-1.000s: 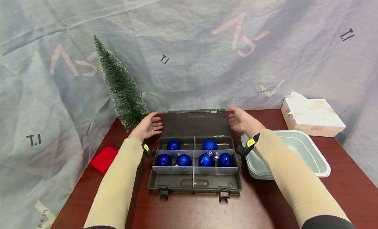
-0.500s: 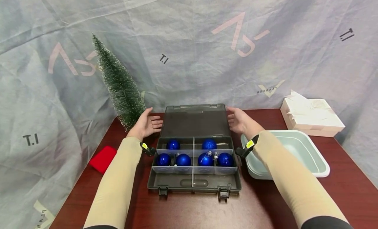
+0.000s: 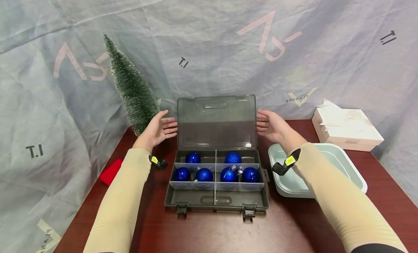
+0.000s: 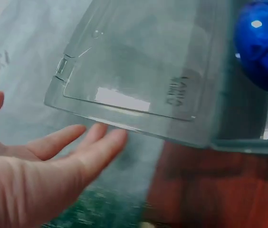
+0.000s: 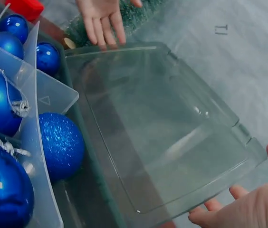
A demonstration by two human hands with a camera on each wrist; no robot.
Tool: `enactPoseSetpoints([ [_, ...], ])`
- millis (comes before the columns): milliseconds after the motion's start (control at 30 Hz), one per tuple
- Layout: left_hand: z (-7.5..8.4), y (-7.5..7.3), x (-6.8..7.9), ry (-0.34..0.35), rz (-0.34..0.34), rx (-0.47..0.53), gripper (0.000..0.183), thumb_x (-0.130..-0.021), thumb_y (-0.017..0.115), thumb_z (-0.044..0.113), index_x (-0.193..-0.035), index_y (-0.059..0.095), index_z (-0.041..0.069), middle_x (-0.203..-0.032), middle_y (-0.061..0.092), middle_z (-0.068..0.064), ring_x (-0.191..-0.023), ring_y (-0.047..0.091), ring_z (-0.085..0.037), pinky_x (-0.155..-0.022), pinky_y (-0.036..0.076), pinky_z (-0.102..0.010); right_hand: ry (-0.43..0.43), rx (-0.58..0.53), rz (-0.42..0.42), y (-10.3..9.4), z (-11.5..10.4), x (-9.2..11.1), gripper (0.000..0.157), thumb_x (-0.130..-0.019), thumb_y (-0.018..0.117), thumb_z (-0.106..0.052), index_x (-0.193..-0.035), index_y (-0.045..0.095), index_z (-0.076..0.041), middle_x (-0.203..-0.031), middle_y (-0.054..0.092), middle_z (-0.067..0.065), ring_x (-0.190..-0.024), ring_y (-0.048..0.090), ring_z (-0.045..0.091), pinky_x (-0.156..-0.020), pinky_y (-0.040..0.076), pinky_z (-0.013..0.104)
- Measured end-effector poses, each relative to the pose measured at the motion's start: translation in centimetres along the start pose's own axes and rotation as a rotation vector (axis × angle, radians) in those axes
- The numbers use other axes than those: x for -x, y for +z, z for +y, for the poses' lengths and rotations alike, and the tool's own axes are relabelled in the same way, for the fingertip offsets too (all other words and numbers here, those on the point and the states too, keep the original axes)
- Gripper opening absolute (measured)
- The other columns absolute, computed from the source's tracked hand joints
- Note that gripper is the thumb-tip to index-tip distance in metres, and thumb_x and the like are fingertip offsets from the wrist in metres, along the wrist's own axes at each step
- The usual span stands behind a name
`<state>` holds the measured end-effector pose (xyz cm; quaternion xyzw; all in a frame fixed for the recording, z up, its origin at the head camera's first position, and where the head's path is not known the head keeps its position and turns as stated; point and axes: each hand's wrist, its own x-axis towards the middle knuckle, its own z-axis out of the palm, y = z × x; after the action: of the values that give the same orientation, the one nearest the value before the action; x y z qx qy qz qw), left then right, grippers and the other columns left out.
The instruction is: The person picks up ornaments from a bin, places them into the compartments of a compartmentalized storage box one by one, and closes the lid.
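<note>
A grey see-through divided case [image 3: 192, 199] stands in front of me, its hinged lid [image 3: 217, 131] tilted up at the back. Several blue Christmas baubles [image 3: 181, 174] sit in its back and middle compartments; one glittery bauble [image 5: 62, 146] shows clearly in the right wrist view. My left hand [image 3: 156, 131] is at the lid's left edge, fingers straight, fingertips [image 4: 119, 137] at the rim. On the other side, my right hand [image 3: 274, 127] has its fingers at the lid's right edge, thumb apart. Whether the fingers bear on the lid from behind is partly hidden.
A small green artificial tree [image 3: 132, 88] leans at the back left, close behind my left hand. A red item [image 3: 111, 172] lies left of my forearm. Under my right forearm stands a pale green basin [image 3: 292, 191]. A white box with a bow [image 3: 352, 124] sits back right.
The lid has swung up from lying nearly flat at the back to a steep tilt. Both hands have risen with it along its sides. The baubles stay in their compartments.
</note>
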<state>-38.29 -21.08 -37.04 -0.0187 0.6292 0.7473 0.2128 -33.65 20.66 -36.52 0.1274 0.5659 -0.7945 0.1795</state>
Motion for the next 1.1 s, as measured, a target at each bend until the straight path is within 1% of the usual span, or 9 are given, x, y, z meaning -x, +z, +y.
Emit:
enactPoseSetpoints([
  [200, 2.1, 1.0, 1.7, -0.008, 0.025, -0.189, 0.083, -0.102, 0.043, 0.057, -0.158, 0.030, -0.003, -0.159, 0.030, -0.028, -0.143, 0.036, -0.045, -0.115, 0.030, -0.053, -0.064, 0.176, -0.049, 0.0, -1.1, 2.5, 0.074, -0.108, 0.039, -0.038, -0.162, 0.008, 0.002, -0.163, 0.011, 0.032, -0.150, 0.017, 0.043, -0.121, 0.009, 0.050],
  [267, 2.5, 1.3, 2.4, -0.005, 0.040, -0.230, 0.085, -0.101, 0.044, 0.059, -0.157, 0.032, -0.004, -0.157, 0.033, -0.029, -0.141, 0.038, -0.046, -0.114, 0.032, -0.053, -0.073, 0.219, -0.052, 0.1, -1.4, 3.5, 0.077, -0.108, 0.040, -0.041, -0.161, 0.007, 0.004, -0.162, 0.012, 0.033, -0.150, 0.019, 0.044, -0.121, 0.011, 0.050],
  [600, 2.4, 2.0, 6.0, 0.035, 0.086, -0.253, 0.094, -0.097, 0.046, 0.069, -0.152, 0.032, -0.006, -0.151, 0.036, -0.029, -0.138, 0.042, -0.047, -0.111, 0.036, -0.053, -0.077, 0.271, -0.149, 0.2, -1.9, 7.0, 0.100, -0.101, 0.038, -0.065, -0.155, 0.010, 0.014, -0.159, 0.016, 0.039, -0.149, 0.017, 0.048, -0.120, 0.012, 0.053],
  [667, 2.2, 2.1, 6.6, 0.048, 0.095, -0.256, 0.092, -0.097, 0.047, 0.068, -0.149, 0.034, -0.006, -0.148, 0.038, -0.027, -0.137, 0.043, -0.047, -0.110, 0.037, -0.054, -0.074, 0.272, -0.150, 0.2, -1.8, 7.5, 0.094, -0.101, 0.040, -0.065, -0.150, 0.022, 0.012, -0.158, 0.017, 0.039, -0.148, 0.019, 0.048, -0.120, 0.014, 0.052],
  [733, 2.0, 2.2, 7.1, 0.058, 0.103, -0.249, 0.085, -0.097, 0.049, 0.065, -0.144, 0.038, -0.005, -0.145, 0.040, -0.025, -0.137, 0.043, -0.046, -0.110, 0.038, -0.053, -0.079, 0.267, -0.147, 0.3, -1.7, 7.9, 0.081, -0.101, 0.042, -0.063, -0.138, 0.033, 0.009, -0.157, 0.018, 0.041, -0.147, 0.021, 0.049, -0.119, 0.016, 0.053],
  [833, 1.7, 2.3, 8.1, 0.080, 0.100, -0.235, 0.068, -0.099, 0.051, 0.059, -0.131, 0.044, 0.000, -0.139, 0.043, -0.022, -0.137, 0.045, -0.045, -0.109, 0.041, -0.050, -0.087, 0.270, -0.149, 0.2, -1.4, 8.7, 0.062, -0.104, 0.043, -0.056, -0.126, 0.036, 0.001, -0.155, 0.020, 0.041, -0.146, 0.025, 0.048, -0.118, 0.019, 0.053],
  [900, 1.5, 2.2, 8.7, 0.103, 0.085, -0.230, 0.056, -0.101, 0.051, 0.053, -0.123, 0.047, 0.002, -0.137, 0.045, -0.021, -0.130, 0.054, -0.039, -0.106, 0.044, -0.045, -0.100, 0.271, -0.168, 0.1, -1.2, 9.2, 0.060, -0.106, 0.043, -0.050, -0.134, 0.031, 0.002, -0.155, 0.020, 0.041, -0.146, 0.025, 0.049, -0.118, 0.020, 0.053],
  [1000, 1.1, 2.0, 9.8, 0.153, 0.063, -0.203, 0.042, -0.103, 0.051, 0.042, -0.114, 0.055, 0.001, -0.129, 0.054, -0.020, -0.114, 0.065, -0.027, -0.102, 0.048, -0.040, -0.118, 0.275, -0.210, -0.3, -0.6, 10.1, 0.071, -0.108, 0.043, -0.040, -0.153, 0.011, 0.005, -0.157, 0.014, 0.042, -0.146, 0.023, 0.050, -0.117, 0.022, 0.051],
  [1100, 0.5, 1.7, 11.0, 0.205, 0.032, -0.149, 0.026, -0.105, 0.051, 0.027, -0.105, 0.063, 0.005, -0.117, 0.063, -0.013, -0.103, 0.069, -0.018, -0.099, 0.051, -0.036, -0.161, 0.284, -0.242, -0.6, 0.3, 11.2, 0.072, -0.108, 0.044, -0.030, -0.157, 0.004, 0.006, -0.156, 0.015, 0.043, -0.144, 0.030, 0.047, -0.114, 0.033, 0.044],
])
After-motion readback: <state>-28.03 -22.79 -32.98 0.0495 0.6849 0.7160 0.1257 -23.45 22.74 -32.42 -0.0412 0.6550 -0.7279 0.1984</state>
